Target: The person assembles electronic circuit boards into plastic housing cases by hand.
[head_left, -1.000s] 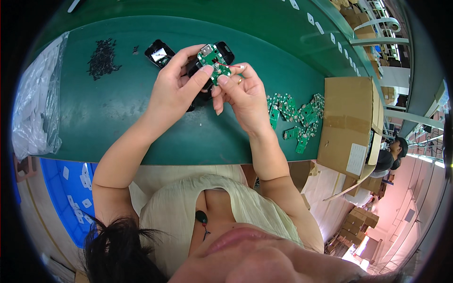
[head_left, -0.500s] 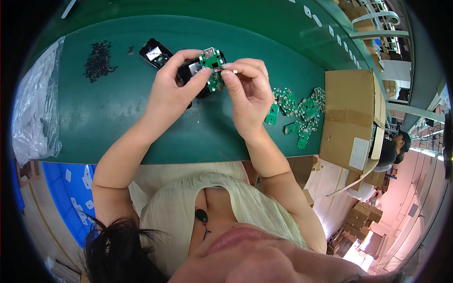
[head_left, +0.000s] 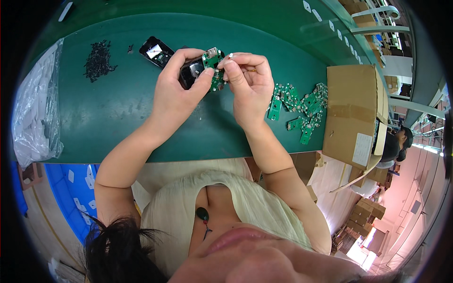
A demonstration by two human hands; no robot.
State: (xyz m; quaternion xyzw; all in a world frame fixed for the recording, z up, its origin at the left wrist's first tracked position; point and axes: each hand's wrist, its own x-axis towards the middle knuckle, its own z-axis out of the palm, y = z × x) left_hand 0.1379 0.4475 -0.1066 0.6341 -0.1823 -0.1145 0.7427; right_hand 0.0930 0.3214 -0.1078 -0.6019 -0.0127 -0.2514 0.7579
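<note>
At eight o'clock a blue bin (head_left: pixel 60 191) is holding white pieces (head_left: pixel 89 183); over the table (head_left: pixel 113 118), the left hand (head_left: pixel 175 87) is gripping a circuit board (head_left: pixel 215 60), the right hand (head_left: pixel 249 82) its lead (head_left: pixel 230 55).

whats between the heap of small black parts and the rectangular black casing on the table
The head view shows a tiny dark cluster on the green tabletop.

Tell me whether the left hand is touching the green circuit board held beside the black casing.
Touching: the head view shows the left hand with its thumb tip laid over the left edge of the circuit board.
</note>
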